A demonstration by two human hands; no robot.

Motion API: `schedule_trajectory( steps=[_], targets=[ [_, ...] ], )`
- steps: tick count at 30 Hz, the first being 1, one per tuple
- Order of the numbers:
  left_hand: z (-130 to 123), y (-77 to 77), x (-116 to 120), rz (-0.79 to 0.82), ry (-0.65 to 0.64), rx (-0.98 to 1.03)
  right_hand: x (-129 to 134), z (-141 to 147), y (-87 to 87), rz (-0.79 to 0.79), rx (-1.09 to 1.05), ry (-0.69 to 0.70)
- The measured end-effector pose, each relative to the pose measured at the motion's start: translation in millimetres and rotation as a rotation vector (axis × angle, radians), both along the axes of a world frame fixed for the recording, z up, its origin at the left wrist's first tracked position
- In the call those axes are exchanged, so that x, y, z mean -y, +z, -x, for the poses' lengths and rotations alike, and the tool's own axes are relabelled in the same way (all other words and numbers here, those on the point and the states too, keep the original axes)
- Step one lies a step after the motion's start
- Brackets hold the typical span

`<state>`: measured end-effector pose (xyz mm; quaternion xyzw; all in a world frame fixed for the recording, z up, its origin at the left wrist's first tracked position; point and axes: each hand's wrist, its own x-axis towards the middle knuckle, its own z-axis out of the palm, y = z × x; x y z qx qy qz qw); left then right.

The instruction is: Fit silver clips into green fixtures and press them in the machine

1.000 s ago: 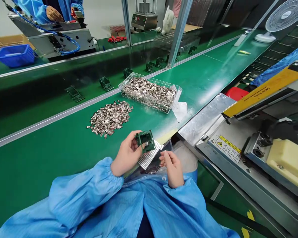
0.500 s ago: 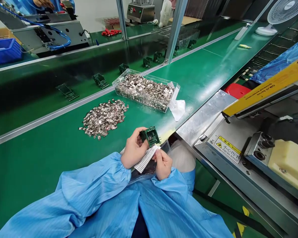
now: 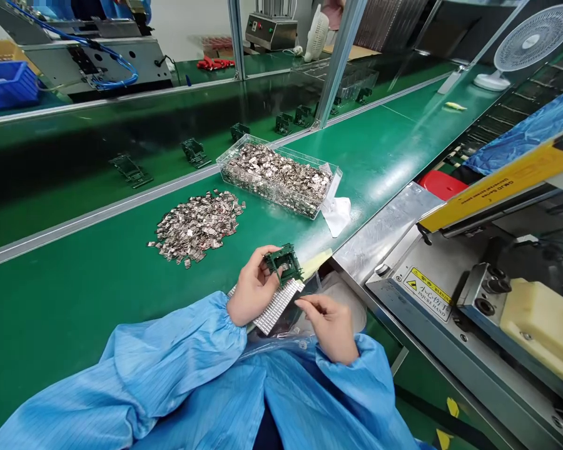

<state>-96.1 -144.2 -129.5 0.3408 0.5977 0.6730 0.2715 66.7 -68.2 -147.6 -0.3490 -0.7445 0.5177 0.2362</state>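
Note:
My left hand (image 3: 253,287) is closed round a small dark green open-frame part (image 3: 285,264), tilted with its square opening showing. Below those fingers lies a sheet of small silver-white rectangles in rows (image 3: 276,307); whether the hand grips it too is hidden. Just right of the sheet, my right hand (image 3: 328,325) has thumb and forefinger pinched together, apart from the sheet. Whatever sits in that pinch is too small to make out. A pile of small metal pieces (image 3: 197,226) lies on the green belt (image 3: 98,287), near a clear tray (image 3: 269,195) full of similar pieces.
Several green frame parts (image 3: 194,153) stand behind the metal rail (image 3: 169,185). White paper (image 3: 336,217) lies by the tray. A machine with a hand-injury warning label (image 3: 429,294) borders the right side. A white fan (image 3: 530,40) stands farther back.
My right hand has moved right and away from the sheet's edge, its fingertips still pinched. My left hand keeps the green frame part, now turned slightly. The camera view has shifted a little.

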Motion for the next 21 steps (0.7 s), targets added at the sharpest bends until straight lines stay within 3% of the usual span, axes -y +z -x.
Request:
schedule_trajectory(
  steps=[3,6,9,12,21],
  targets=[
    [-1.1,1.7,3.7,0.023,-0.027,-0.041,3.2,6.0,29.1,-0.081,-0.103,-0.045],
    [-1.6,1.7,7.1,0.053,-0.031,-0.117,6.8,20.9,42.1,-0.251,-0.225,-0.049],
    [-2.3,3.1,9.8,0.060,-0.035,-0.157,8.8,36.7,38.3,-0.386,-0.289,-0.157],
    [-3.7,7.0,11.8,0.055,-0.061,-0.174,10.5,47.4,29.8,-0.421,-0.265,-0.217],
    [-5.8,9.5,13.9,0.081,-0.100,-0.256,8.7,52.3,34.1,-0.264,-0.261,-0.204]
  ],
)
